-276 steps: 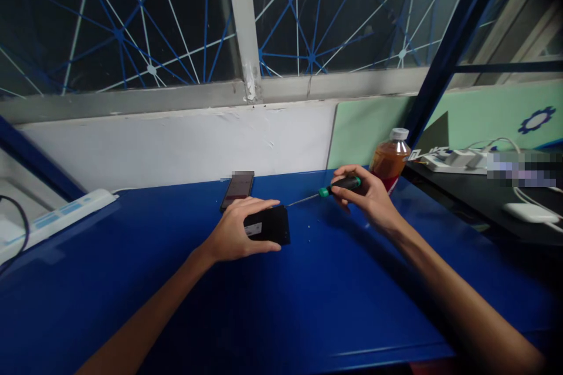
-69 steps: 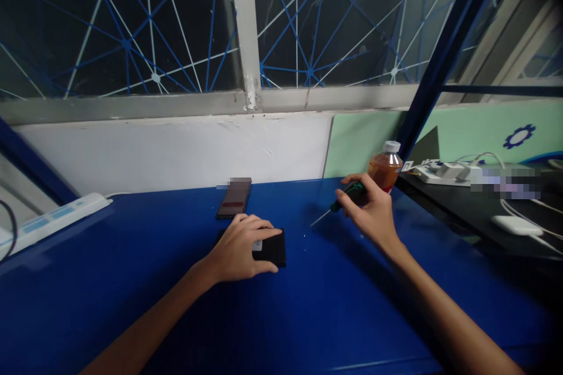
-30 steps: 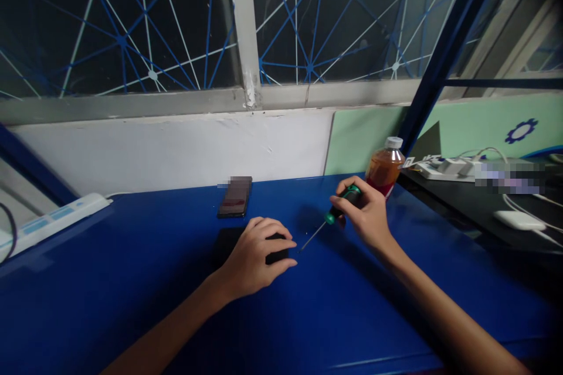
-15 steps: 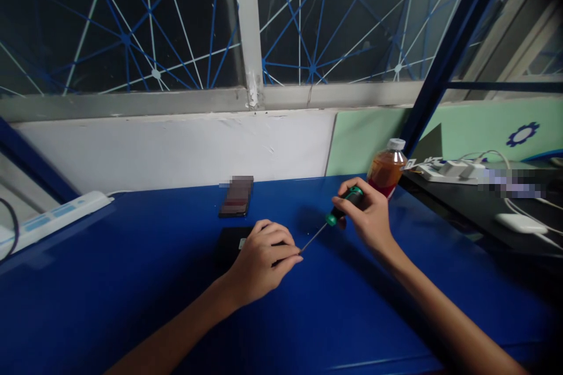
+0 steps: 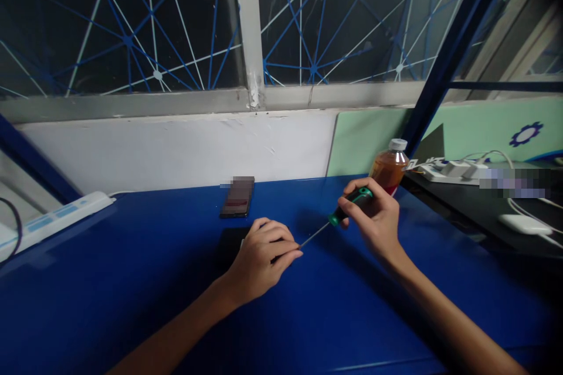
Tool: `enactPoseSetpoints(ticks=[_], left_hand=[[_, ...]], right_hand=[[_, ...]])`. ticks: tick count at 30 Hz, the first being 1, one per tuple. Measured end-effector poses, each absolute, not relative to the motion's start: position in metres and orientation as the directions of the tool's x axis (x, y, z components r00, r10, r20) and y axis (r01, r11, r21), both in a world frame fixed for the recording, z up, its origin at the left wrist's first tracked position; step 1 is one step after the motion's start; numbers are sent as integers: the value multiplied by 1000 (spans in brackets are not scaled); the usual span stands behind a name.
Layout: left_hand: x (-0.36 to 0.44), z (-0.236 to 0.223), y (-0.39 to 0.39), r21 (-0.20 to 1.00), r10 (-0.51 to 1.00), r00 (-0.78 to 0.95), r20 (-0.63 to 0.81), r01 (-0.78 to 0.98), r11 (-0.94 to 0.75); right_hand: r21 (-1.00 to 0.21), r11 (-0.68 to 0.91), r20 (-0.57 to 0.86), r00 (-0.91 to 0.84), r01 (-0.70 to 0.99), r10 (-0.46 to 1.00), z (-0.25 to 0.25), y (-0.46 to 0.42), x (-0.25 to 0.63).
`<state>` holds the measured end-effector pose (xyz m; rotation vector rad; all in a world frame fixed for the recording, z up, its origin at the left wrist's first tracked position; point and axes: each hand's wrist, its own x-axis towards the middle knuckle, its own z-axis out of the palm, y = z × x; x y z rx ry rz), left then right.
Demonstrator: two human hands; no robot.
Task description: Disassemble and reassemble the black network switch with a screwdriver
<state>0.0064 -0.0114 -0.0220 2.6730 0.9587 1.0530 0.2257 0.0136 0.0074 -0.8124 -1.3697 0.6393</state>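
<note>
My right hand (image 5: pixel 376 217) grips a green-and-black screwdriver (image 5: pixel 333 220) by its handle, the thin shaft slanting down to the left. At its tip, the thumb and index finger of my left hand (image 5: pixel 264 255) are pinched together. Whatever lies between those fingertips is too small or too hidden to name. Under my left hand, a flat black rectangular device (image 5: pixel 229 241) lies on the blue table (image 5: pixel 308 316), with a sliver of pale label showing. Most of the device is covered by the hand.
A dark phone (image 5: pixel 237 198) lies behind the black device. A bottle of amber drink (image 5: pixel 389 165) stands behind my right hand. White power strips (image 5: pixel 57 220) sit at the left. On the right, a black surface bears a white charger (image 5: pixel 524 224) and cables.
The black device has been lowered onto the table. My left hand has shifted right off its grip on the device, and its fingertips have closed at the screwdriver's tip.
</note>
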Motion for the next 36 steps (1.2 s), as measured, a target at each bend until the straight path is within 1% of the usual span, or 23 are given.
enactPoseSetpoints(ticks=[4, 9, 11, 15, 21, 25, 29, 32, 36], left_hand=[[4, -19, -13, 308, 646, 583, 493, 578, -756], [-8, -19, -7, 233, 690, 645, 328, 653, -721], [-14, -21, -3, 208, 708, 642, 294, 680, -703], [-21, -23, 3, 256, 735, 635, 239, 689, -678], [-22, -19, 4, 331, 735, 602, 311, 657, -678], [-25, -13, 6, 400, 739, 541, 401, 622, -673], [-28, -7, 7, 452, 741, 496, 453, 589, -671], [-28, -4, 6, 464, 741, 474, 476, 580, -670], [-27, -3, 6, 442, 724, 477, 499, 579, -685]], right_hand=[[-817, 570, 577, 115, 86, 809, 7, 16, 228], [-828, 550, 560, 120, 110, 820, 6, 20, 233], [-831, 545, 556, 118, 116, 823, 6, 21, 235], [-829, 544, 557, 100, 133, 825, 6, 21, 236], [-822, 556, 568, 125, 120, 813, 10, 20, 233], [-808, 582, 588, 174, 91, 790, 13, 18, 231], [-812, 579, 582, 158, 71, 797, 15, 15, 228], [-812, 581, 583, 133, 58, 801, 16, 14, 226], [-813, 581, 582, 128, 53, 803, 15, 13, 225]])
